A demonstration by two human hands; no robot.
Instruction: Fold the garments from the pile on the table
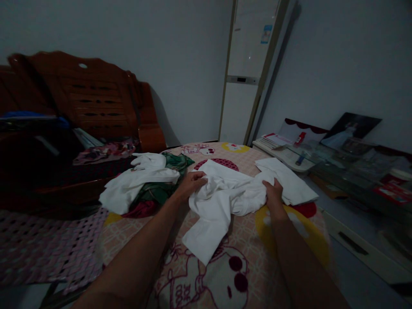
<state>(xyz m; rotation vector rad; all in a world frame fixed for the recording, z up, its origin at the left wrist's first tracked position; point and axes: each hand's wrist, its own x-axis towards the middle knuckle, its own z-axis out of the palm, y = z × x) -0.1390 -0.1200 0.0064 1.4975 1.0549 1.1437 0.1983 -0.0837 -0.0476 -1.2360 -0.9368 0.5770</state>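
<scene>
A crumpled white garment [215,197] lies on the round table [260,240], with one flat sleeve or leg of it reaching toward me. My left hand [193,183] pinches its left edge, fingers closed on the cloth. At the opposite side, my right hand [273,191] grips bunched fabric of the same garment. Just beyond the right hand rests a flat, folded white cloth [289,180]. Left of my left hand is a loose heap of clothes, with a white piece [128,189] over a green one [157,193] and some dark red fabric [141,209].
A wooden bench [93,94] with things on it stands at the left, near a woven pink seat [48,244]. A tall white air conditioner [240,103] is in the back corner. Along the right runs a glass-topped cabinet [347,171] with papers and a photo [350,128].
</scene>
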